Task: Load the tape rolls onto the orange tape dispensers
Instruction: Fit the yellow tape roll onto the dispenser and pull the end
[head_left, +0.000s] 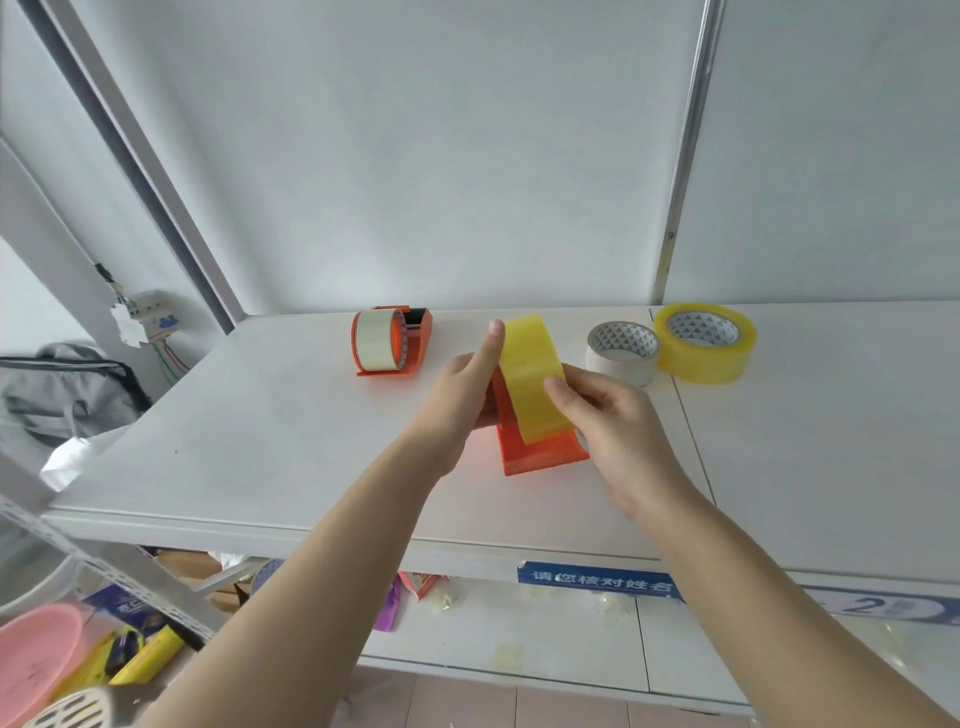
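Head view: my left hand (470, 384) grips the orange tape dispenser (540, 447) to steady it on the tabletop (270, 441), while my right hand (602, 415) pinches the yellow tape roll (532, 384), seating it.

A white shelf (260, 441) spans the middle of the frame, carrying an orange tape dispenser (390, 341) already holding a pale roll at upper centre. A second orange dispenser (540, 452) stands on the shelf at centre. At upper right, a white tape roll (622, 353) and a yellow tape roll (704, 343) lie flat, touching each other.
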